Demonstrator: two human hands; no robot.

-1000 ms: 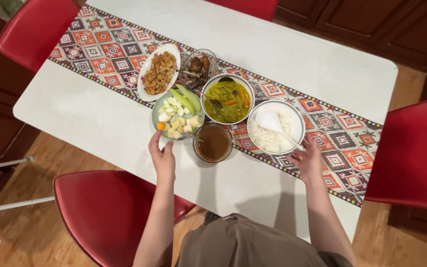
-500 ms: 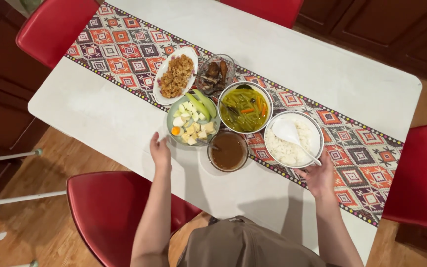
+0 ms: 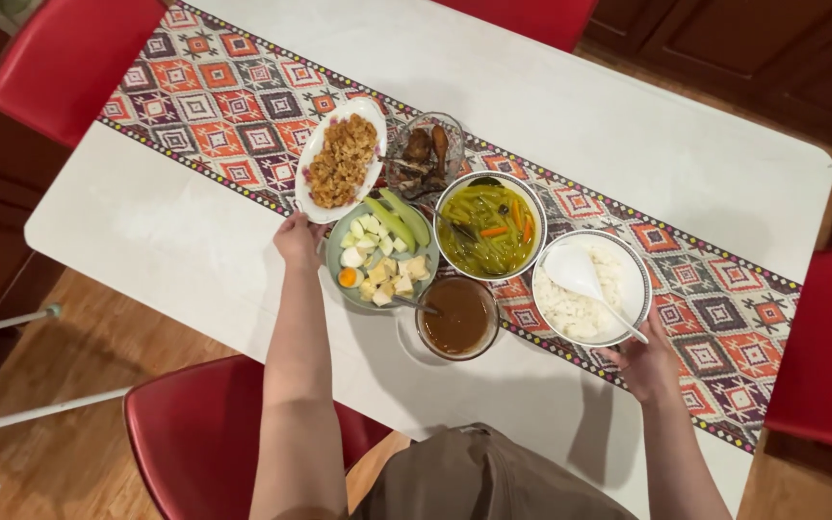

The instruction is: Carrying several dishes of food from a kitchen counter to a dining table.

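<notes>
Since half a second ago your left hand (image 3: 298, 240) has moved up from the table's near edge, past the green plate (image 3: 337, 262), to the near end of the white oval dish (image 3: 312, 197); its fingers curl at that rim, though you cannot tell whether they actually grip it. Your right hand (image 3: 645, 366) has stayed at the near rim of the rice bowl (image 3: 634, 299), fingers loosely curled and touching the bowl's edge just beside the handle of the white spoon (image 3: 580, 274) lying in the rice. The oval dish, heaped with browned crumbly food, sits on the patterned runner (image 3: 214, 106) toward the table's left end, its near end just beside the green plate. The soup bowl (image 3: 490, 229) stands between plate and rice bowl, the brown sauce bowl (image 3: 456, 317) nearer you on the bare table (image 3: 580, 106), and the glass dish (image 3: 424, 149) beyond them. Red chairs (image 3: 199, 433) ring the table
</notes>
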